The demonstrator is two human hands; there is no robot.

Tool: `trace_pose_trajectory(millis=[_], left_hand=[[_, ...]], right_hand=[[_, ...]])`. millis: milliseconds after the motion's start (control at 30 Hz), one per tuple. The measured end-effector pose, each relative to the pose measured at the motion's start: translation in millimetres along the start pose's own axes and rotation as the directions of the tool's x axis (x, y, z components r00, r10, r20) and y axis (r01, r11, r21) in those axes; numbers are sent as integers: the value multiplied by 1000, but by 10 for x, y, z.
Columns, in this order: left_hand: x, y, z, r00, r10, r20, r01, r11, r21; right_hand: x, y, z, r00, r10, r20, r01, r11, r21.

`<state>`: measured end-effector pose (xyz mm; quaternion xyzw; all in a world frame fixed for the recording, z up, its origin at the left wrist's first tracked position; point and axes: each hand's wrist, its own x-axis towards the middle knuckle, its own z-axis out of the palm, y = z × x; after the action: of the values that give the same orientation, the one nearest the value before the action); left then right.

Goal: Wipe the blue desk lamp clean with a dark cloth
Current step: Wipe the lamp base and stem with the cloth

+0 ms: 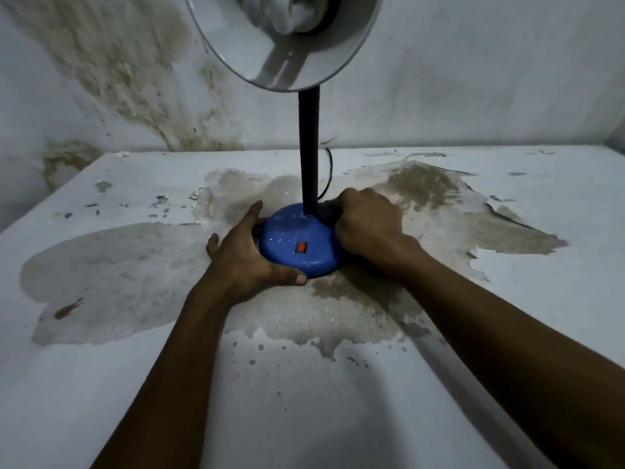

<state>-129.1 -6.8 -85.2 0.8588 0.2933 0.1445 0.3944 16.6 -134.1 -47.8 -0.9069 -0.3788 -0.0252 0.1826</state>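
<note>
Standing upright near the middle of a white-painted bench (507, 333) with wide patches of peeled, stained paint, the blue desk lamp (299, 243) has a round, domed blue base speckled with pale flecks, a small red rocker switch (301, 247) on the near slope of that base, and a dark straight stem (309, 154) rising to a pale, shiny bowl-shaped shade (284, 42) that fills the top of the view (its open side faces the camera, and something white sits inside, too blurred to name). The left hand (250, 252) lies against the left side of the base, fingers spread along the rim and bench, thumb curled round the near edge; its grip is open and cupping, pressed to the base rather than closed on anything. The right hand (367, 228) is on the right rear of the base, just beside the foot of the stem, fingers curled tight over a dark cloth (327, 213), only a small bunched part of which shows between the knuckles and the stem. A thin black cord (329, 170) curves up behind the stem toward the back of the bench. Behind stands a whitish wall (473, 96) with brown, mottled damp staining on its left part. Both bare forearms reach in from the bottom edge.
</note>
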Motion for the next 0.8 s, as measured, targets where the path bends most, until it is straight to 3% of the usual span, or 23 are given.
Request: trace_pose_trajectory(millis=[133,333,400,467,567,667,800], left_hand=[[8,3,45,997,17,-77,-16,1000,21],[2,40,54,998,18,-65,-18,1000,-1],[-7,46,53,997,13,-73,-13,1000,7],[-19,49,59,996,33,-79,-30,999,39],[-66,89,109,996,26,-86,-22,999,50],[-98,123,188,993,14,-118,-4,997,79],[-64,103,231,989,10,-145,5,995,99]], right_hand=[[-208,-113,134,990,-140,-7,133,959,-250],[-624,-224,131,967,-253,32,254,941,-224],[-735,-235,108,948,-314,57,319,936,-145],[-763,-187,8,946,-316,70,312,947,73],[-560,-21,-66,985,-163,-63,174,946,274],[-359,108,23,995,-52,-86,62,991,114],[-632,13,180,976,-195,-95,188,979,-80]])
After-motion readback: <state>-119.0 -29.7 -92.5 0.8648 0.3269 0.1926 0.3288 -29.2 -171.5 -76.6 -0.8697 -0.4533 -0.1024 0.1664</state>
